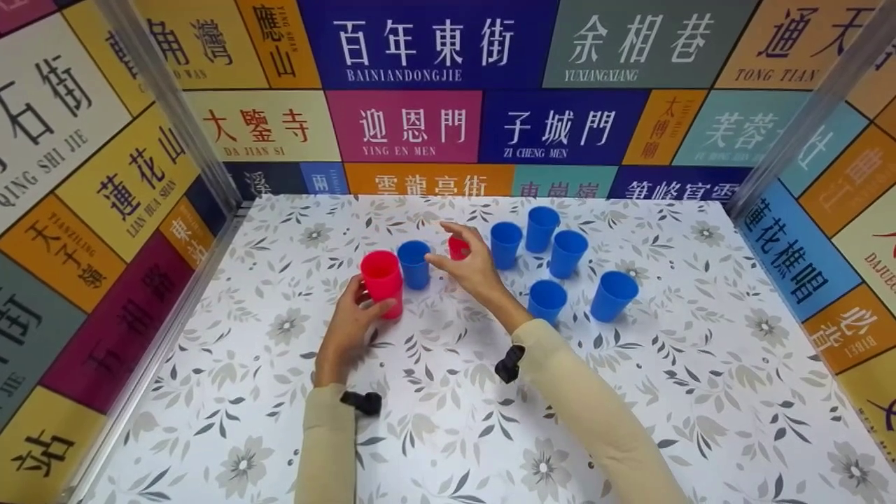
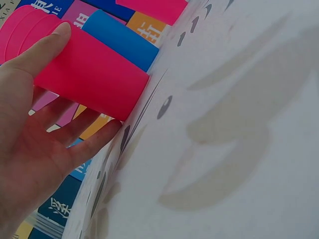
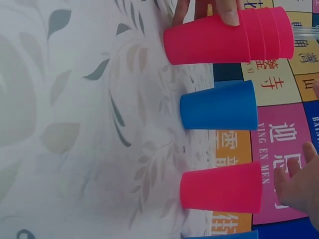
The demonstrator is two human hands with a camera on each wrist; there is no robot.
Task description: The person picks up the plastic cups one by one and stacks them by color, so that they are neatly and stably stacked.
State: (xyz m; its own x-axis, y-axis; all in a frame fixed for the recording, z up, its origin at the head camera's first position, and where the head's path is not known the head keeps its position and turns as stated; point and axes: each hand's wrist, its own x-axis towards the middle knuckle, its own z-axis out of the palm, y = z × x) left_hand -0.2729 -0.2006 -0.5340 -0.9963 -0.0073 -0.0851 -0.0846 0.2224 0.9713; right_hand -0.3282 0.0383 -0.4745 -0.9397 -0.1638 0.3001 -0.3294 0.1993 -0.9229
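Observation:
In the head view my left hand (image 1: 348,320) grips a stack of red plastic cups (image 1: 382,274), thumb on the near side and fingers around the far side. Several nested rims show on the stack (image 2: 89,69) in the left wrist view, and its base is at the tabletop. A blue cup (image 1: 415,266) stands just right of the stack. Farther right is a single red cup (image 3: 222,188), partly hidden behind my right hand (image 1: 477,269) in the head view. The right hand's thumb and fingers are spread apart, near that cup's rim, holding nothing.
Several upright blue cups stand right of my right hand, among them one at the back (image 1: 542,231) and one at the far right (image 1: 614,297). The white leaf-patterned tabletop (image 1: 448,420) is bounded by walls with colourful sign panels (image 1: 413,126).

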